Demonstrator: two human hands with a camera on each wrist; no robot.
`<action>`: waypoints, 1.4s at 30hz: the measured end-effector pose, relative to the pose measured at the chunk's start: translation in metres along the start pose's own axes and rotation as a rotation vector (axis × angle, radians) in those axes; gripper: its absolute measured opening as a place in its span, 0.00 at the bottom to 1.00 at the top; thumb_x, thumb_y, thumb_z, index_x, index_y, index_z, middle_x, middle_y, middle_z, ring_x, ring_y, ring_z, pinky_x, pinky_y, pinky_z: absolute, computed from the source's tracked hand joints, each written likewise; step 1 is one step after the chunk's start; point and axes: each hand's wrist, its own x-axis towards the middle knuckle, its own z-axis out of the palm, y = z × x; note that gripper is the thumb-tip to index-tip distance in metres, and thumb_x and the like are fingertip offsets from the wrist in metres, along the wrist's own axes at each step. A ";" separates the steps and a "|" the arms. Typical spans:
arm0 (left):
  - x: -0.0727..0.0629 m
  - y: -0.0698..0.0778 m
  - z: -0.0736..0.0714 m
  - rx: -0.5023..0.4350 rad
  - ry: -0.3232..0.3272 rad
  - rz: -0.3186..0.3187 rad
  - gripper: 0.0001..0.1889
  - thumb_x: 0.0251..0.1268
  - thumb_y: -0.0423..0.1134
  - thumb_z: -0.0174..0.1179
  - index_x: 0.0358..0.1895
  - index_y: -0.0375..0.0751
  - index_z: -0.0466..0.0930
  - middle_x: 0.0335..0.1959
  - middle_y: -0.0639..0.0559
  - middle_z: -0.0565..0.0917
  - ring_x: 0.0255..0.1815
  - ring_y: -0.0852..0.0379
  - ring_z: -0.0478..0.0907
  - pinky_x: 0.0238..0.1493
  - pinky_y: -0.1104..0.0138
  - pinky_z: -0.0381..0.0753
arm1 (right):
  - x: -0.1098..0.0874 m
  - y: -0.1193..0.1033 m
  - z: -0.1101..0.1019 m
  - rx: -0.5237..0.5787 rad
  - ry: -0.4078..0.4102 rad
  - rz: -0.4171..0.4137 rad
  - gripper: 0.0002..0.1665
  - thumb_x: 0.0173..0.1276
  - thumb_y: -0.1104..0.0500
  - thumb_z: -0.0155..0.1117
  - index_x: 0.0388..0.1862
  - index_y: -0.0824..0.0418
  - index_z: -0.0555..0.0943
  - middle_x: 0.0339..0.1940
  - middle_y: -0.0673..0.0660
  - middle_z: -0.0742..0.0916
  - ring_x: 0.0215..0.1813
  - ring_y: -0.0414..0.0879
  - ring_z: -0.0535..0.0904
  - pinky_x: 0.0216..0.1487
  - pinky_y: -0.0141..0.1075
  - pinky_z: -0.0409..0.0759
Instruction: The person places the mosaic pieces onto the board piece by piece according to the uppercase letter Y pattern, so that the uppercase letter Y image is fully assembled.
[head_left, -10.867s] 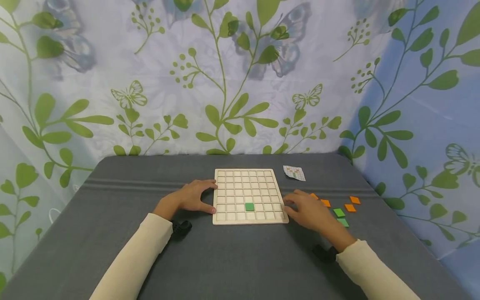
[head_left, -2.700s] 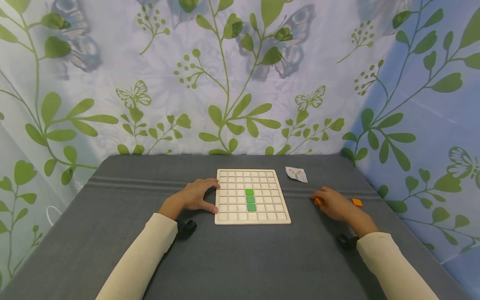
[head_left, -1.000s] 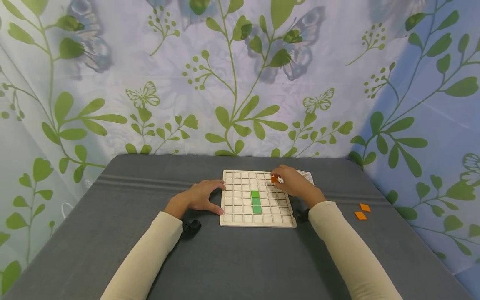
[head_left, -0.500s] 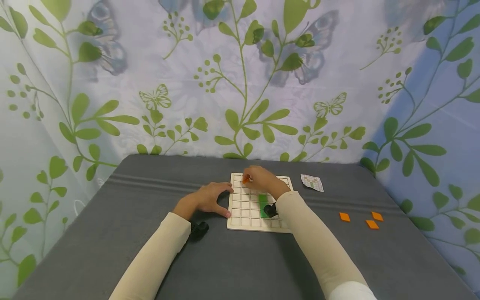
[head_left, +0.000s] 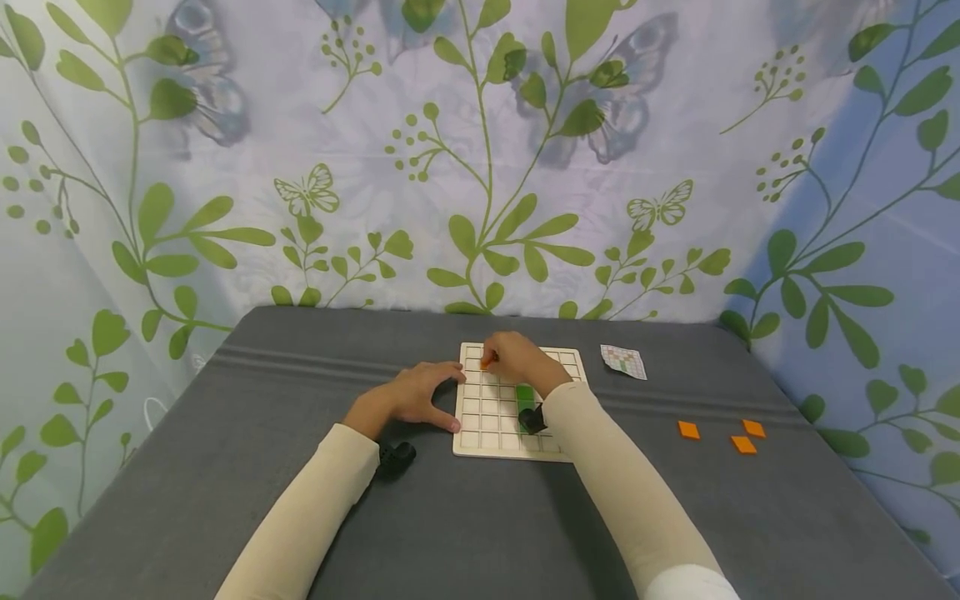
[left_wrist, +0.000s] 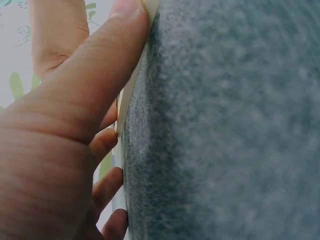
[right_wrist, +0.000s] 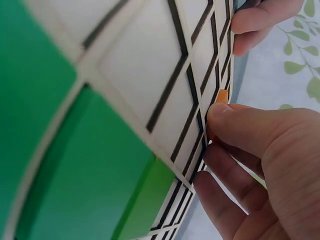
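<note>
Where the gray table (head_left: 465,533) ends at the back, a pale curtain (head_left: 337,125) printed with green leaves and butterflies rises like a wall, turning bluer toward the right. Faint stripes run across the far part of the tabletop. A light wooden board (head_left: 489,423) marked off in squares lies flat between the person's two hands. The left hand (head_left: 416,396) is spread wide, thumb and fingers touching the board's left edge. The right hand (head_left: 520,360) reaches over the board, pinching an orange tile (right_wrist: 222,96) at a square near the far left corner; I can't tell whether the tile is seated. Green tiles (head_left: 524,396) sit in a column beneath that wrist, partly hidden. Off to the right, three loose orange tiles (head_left: 743,445) lie near a small printed paper (head_left: 623,361).
</note>
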 end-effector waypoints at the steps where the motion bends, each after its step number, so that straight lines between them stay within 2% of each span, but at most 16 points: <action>1: 0.000 0.000 0.001 0.000 0.000 0.000 0.43 0.58 0.61 0.73 0.74 0.48 0.67 0.80 0.51 0.59 0.78 0.41 0.54 0.68 0.35 0.55 | 0.000 0.000 0.000 -0.003 0.001 0.008 0.03 0.71 0.64 0.68 0.40 0.58 0.87 0.40 0.51 0.85 0.41 0.45 0.79 0.45 0.39 0.78; 8: 0.001 0.003 0.002 -0.003 -0.002 0.005 0.43 0.57 0.61 0.73 0.74 0.48 0.67 0.79 0.51 0.60 0.78 0.40 0.54 0.69 0.35 0.55 | -0.003 0.000 0.001 -0.007 -0.004 0.063 0.04 0.71 0.65 0.68 0.38 0.56 0.87 0.38 0.50 0.86 0.41 0.45 0.81 0.43 0.38 0.79; 17: 0.004 0.004 0.004 -0.012 0.003 0.027 0.43 0.57 0.60 0.74 0.73 0.47 0.68 0.79 0.49 0.61 0.77 0.40 0.57 0.67 0.34 0.57 | -0.005 -0.002 0.000 -0.009 -0.020 0.127 0.06 0.72 0.65 0.67 0.39 0.56 0.88 0.42 0.50 0.87 0.45 0.46 0.82 0.44 0.38 0.80; 20: 0.005 0.002 0.006 -0.015 0.005 0.030 0.43 0.57 0.60 0.73 0.73 0.47 0.68 0.79 0.48 0.61 0.77 0.39 0.56 0.67 0.33 0.56 | -0.007 -0.004 -0.002 -0.024 -0.061 0.105 0.06 0.73 0.64 0.66 0.43 0.57 0.88 0.45 0.51 0.87 0.47 0.48 0.83 0.48 0.40 0.80; 24: 0.003 -0.002 0.008 -0.020 -0.002 0.023 0.43 0.57 0.61 0.73 0.73 0.47 0.68 0.79 0.47 0.60 0.77 0.38 0.56 0.66 0.32 0.56 | -0.018 0.002 -0.008 -0.004 -0.112 0.006 0.12 0.76 0.60 0.64 0.55 0.59 0.85 0.56 0.55 0.85 0.58 0.52 0.80 0.61 0.47 0.75; 27: 0.002 -0.003 0.007 -0.024 0.006 0.025 0.43 0.57 0.60 0.73 0.73 0.47 0.68 0.79 0.48 0.61 0.77 0.38 0.56 0.65 0.32 0.56 | -0.039 0.018 -0.015 0.051 -0.104 -0.039 0.19 0.78 0.57 0.62 0.64 0.61 0.80 0.65 0.59 0.80 0.65 0.56 0.76 0.65 0.51 0.71; 29: 0.002 -0.003 0.006 -0.028 0.017 0.035 0.43 0.56 0.60 0.74 0.73 0.46 0.69 0.78 0.48 0.62 0.77 0.38 0.57 0.65 0.32 0.56 | -0.059 0.034 -0.022 0.088 -0.091 -0.023 0.21 0.79 0.57 0.60 0.66 0.63 0.78 0.67 0.61 0.77 0.66 0.59 0.74 0.63 0.53 0.73; 33: 0.004 -0.003 0.005 -0.024 0.007 0.027 0.44 0.56 0.62 0.73 0.73 0.47 0.68 0.79 0.50 0.61 0.78 0.39 0.55 0.67 0.34 0.55 | -0.108 0.073 -0.029 0.066 -0.060 0.020 0.19 0.79 0.59 0.59 0.63 0.66 0.79 0.62 0.64 0.79 0.63 0.61 0.76 0.60 0.55 0.74; 37: 0.003 -0.002 0.004 -0.017 -0.011 -0.001 0.45 0.56 0.63 0.73 0.74 0.49 0.67 0.80 0.50 0.59 0.78 0.39 0.53 0.68 0.34 0.53 | -0.159 0.109 -0.030 -0.034 -0.038 0.092 0.16 0.75 0.63 0.62 0.59 0.66 0.80 0.55 0.65 0.80 0.55 0.62 0.79 0.52 0.55 0.77; 42: 0.002 0.001 0.000 -0.032 -0.013 -0.021 0.45 0.55 0.62 0.73 0.74 0.48 0.67 0.80 0.49 0.58 0.78 0.39 0.53 0.68 0.34 0.52 | -0.211 0.134 -0.033 -0.117 0.022 0.140 0.18 0.68 0.66 0.66 0.56 0.67 0.81 0.51 0.67 0.80 0.50 0.62 0.80 0.47 0.55 0.78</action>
